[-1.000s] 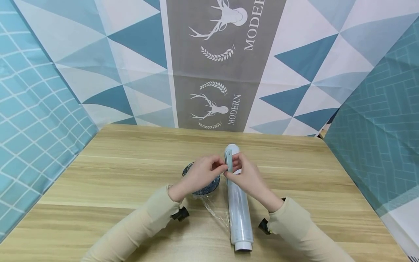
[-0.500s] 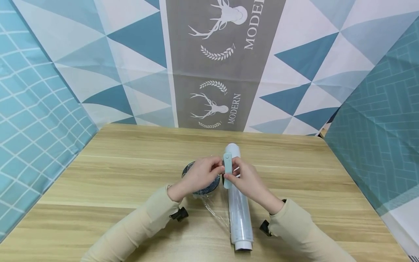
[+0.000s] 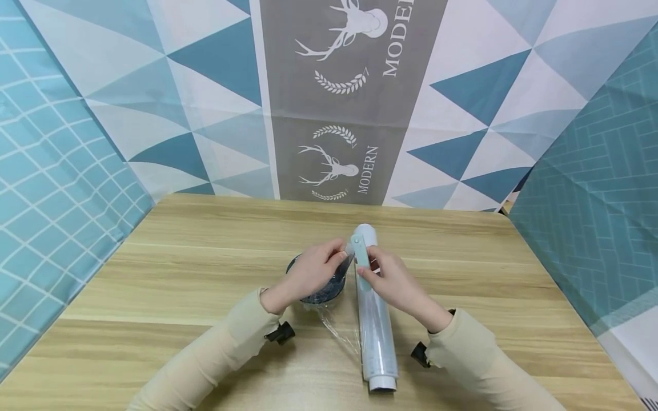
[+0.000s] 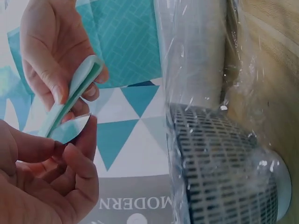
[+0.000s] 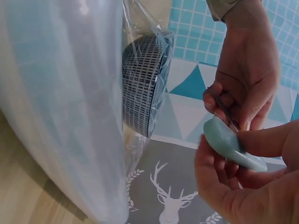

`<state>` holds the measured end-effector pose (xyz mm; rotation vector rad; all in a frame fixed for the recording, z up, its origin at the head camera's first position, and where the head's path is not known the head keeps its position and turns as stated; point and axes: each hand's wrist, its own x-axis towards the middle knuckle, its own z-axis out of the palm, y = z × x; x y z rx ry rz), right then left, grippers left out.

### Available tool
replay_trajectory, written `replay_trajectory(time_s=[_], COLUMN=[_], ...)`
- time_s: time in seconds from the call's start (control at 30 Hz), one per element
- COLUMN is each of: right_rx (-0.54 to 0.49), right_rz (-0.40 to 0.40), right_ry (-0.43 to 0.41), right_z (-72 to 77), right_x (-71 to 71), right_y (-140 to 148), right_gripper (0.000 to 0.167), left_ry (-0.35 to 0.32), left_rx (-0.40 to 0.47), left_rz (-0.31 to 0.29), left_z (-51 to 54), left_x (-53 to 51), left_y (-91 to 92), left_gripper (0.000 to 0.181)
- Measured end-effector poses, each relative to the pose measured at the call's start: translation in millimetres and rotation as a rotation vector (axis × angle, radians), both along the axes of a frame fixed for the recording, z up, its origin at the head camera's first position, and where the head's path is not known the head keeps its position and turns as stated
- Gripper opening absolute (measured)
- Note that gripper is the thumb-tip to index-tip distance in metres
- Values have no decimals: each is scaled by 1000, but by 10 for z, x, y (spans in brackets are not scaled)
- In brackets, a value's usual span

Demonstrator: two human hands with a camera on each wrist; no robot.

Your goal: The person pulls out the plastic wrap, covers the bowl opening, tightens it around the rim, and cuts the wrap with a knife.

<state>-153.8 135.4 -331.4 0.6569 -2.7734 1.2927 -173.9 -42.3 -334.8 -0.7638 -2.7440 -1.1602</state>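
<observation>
A folding knife with a mint-green handle [image 3: 362,265] is held between both hands, above the roll. My right hand [image 3: 396,281] grips the handle between thumb and fingers. With thumb and fingertips, my left hand [image 3: 312,272] pinches the blade [image 4: 71,129], which stands out at an angle from the handle's slot. Just beneath the left hand is a dark patterned bowl [image 5: 142,84], partly hidden by it in the head view; clear plastic film lies over the bowl. Beside it, the roll of cling film [image 3: 379,337] lies lengthwise on the table, its upper part partly covered by the right hand.
A loose strip of film [image 3: 336,331] stretches from the bowl to the roll. Both lie on a wood-grain table [image 3: 205,274]. Patterned sheets [image 3: 216,114] stand along the back and sides. A small black camera sits at each wrist.
The knife's blade has swung out from the handle, which looked folded before. My left hand has drawn slightly left with the blade; the handle has tilted. Bowl and roll have stayed put.
</observation>
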Motion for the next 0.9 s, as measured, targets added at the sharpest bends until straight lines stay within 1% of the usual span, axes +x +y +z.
replay_trajectory(time_s=[0.07, 0.13, 0.2, 0.3, 0.47, 0.6, 0.73, 0.8, 0.9], right_rx=[-5, -16, -36, -60, -97, -85, -31, -3, 21], right_rz=[15, 27, 39, 53, 83, 109, 87, 55, 7], right_ry=[-20, -47, -68, -73, -105, -117, -119, -128, -128], right_z=[-5, -13, -18, -27, -37, -38, -37, -36, -46], right_x=[12, 28, 43, 53, 65, 77, 86, 91, 86], right_y=[6, 13, 20, 32, 59, 79, 87, 89, 93], right_gripper=[13, 12, 12, 12, 16, 16, 14, 15, 12], left_ry=[14, 24, 39, 62, 89, 117, 114, 113, 131], left_rx=[-11, 1, 26, 72, 96, 81, 69, 71, 73], left_rz=[1, -9, -19, -25, -7, 11, 21, 24, 37], left_z=[-2, -8, -19, -31, -44, -41, -40, -36, -25], left_x=[-3, -8, -16, -30, -57, -76, -93, -103, -119], left_y=[-15, -27, -37, -48, -66, -92, -122, -129, -127], left_gripper=[15, 13, 12, 10, 9, 9, 9, 9, 8])
